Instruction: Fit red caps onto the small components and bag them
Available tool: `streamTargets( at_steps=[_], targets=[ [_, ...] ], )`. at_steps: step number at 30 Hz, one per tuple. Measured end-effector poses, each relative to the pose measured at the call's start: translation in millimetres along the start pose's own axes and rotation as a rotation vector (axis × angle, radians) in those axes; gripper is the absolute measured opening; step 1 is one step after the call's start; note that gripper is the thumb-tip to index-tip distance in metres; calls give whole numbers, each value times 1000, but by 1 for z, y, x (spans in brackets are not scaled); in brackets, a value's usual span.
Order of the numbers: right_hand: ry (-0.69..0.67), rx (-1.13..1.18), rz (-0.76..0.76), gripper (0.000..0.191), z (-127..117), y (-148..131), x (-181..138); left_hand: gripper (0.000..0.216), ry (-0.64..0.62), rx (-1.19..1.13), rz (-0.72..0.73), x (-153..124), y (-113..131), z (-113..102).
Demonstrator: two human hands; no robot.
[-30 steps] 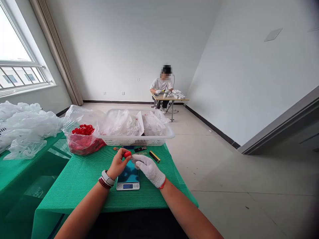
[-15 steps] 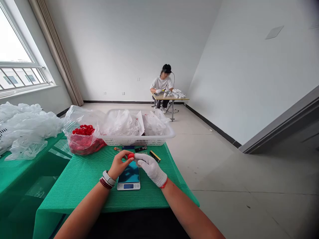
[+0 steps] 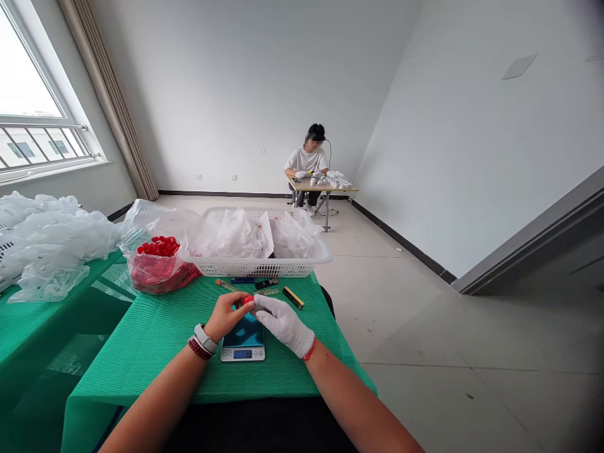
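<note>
A small, glossy red plastic cap (image 3: 248,301) is held just above the rear edge of a flat silver digital scale (image 3: 243,354). The bare left hand (image 3: 226,316) pinches it with curled fingers, while the white knit-gloved right hand (image 3: 283,325) presses its closed fingertips against it. Both hands are over a green mesh tablecloth (image 3: 141,358), near a clear plastic bag of red caps (image 3: 158,277).

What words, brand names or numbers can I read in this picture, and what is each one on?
Nothing can be read with certainty.
Digital scale display: blue, digits too small to read.
Black-and-gold packet: print too small and blurred.
Black box: markings too small to read.
</note>
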State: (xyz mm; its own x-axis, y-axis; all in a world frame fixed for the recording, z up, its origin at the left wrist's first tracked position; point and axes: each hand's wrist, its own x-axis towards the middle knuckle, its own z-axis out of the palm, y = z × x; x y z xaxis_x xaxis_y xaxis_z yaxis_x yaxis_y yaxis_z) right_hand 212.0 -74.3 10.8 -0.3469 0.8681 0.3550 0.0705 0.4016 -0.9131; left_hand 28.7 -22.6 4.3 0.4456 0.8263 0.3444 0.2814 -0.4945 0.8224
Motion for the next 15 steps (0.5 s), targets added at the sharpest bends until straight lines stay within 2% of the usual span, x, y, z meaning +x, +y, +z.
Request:
streamTargets(
  at_steps=[3,7,15],
  targets=[
    [13,-90,-8,28,0,-2,1,32,14,61,28,0,-1,2],
    [38,-67,16,29,0,4,1,25,70,126,100,0,-3,2],
    [77,-74,95,20,-8,17,0,15,-52,184,232,-1,4,0]
  ],
)
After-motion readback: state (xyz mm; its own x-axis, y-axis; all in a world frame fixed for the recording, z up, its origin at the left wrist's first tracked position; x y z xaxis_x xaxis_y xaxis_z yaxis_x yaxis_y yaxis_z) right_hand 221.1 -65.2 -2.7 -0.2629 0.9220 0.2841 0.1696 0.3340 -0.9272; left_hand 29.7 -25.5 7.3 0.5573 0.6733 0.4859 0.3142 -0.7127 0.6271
